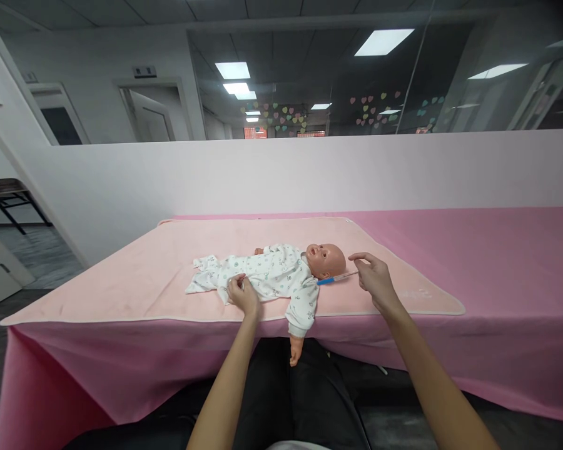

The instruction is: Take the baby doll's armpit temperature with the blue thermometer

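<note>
A baby doll [328, 257] in a white patterned outfit [267, 272] lies on its back, head to the right. One of its arms hangs over the table's front edge. My left hand [244, 295] rests at the doll's hip and leg, its fingers closed together against the cloth; whether they pinch the fabric is hard to make out. Beside the doll's head, my right hand [375, 281] grips the end of a thin clear stick with a blue end [326, 281], its index finger stretched out above. The blue end points left, close to the doll's shoulder.
Under the doll is a peach blanket [169, 262] with a pale edge, spread over a pink tablecloth [507, 269]. A white low wall [309, 175] with glass above borders the table's far side. A dark folding table [9, 194] stands at the far left.
</note>
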Demonstrator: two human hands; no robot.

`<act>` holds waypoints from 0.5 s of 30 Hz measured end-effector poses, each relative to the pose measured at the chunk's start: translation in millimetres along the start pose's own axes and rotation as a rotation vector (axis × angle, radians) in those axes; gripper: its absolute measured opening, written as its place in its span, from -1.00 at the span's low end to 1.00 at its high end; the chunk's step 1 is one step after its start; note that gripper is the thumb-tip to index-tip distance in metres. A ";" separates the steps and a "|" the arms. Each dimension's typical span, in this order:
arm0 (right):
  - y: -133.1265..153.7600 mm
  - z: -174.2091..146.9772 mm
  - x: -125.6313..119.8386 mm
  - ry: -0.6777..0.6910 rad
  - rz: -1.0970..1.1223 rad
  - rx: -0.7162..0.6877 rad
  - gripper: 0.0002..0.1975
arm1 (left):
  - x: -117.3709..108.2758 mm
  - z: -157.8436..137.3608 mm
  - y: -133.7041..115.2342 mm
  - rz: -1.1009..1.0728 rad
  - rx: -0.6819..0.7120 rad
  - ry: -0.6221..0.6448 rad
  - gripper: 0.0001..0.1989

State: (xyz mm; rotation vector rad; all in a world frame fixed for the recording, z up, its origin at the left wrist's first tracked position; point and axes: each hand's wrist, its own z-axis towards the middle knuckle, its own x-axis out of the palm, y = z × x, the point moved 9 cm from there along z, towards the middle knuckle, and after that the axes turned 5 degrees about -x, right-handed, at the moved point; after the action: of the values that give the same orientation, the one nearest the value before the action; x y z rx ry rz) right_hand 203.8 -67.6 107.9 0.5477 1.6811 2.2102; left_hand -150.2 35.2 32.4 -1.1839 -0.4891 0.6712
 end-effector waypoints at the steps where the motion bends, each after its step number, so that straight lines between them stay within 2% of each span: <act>1: -0.9 0.0 0.1 0.004 -0.002 0.002 -0.80 | 0.0 0.0 -0.1 0.000 0.000 0.000 -0.91; 9: 6.2 -5.9 8.9 0.040 -0.021 -0.064 -0.86 | -1.8 -0.4 -2.5 -0.010 0.006 -0.011 -0.91; 15: 6.2 -13.9 25.1 0.129 0.117 0.062 -0.84 | -1.6 -1.9 -2.9 -0.023 -0.012 0.014 -0.91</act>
State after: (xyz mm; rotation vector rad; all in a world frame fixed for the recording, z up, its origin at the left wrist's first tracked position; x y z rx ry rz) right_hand 175.1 -69.4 113.4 0.5420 1.8313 2.3267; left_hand -149.4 32.1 34.6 -1.1915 -0.4951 0.6405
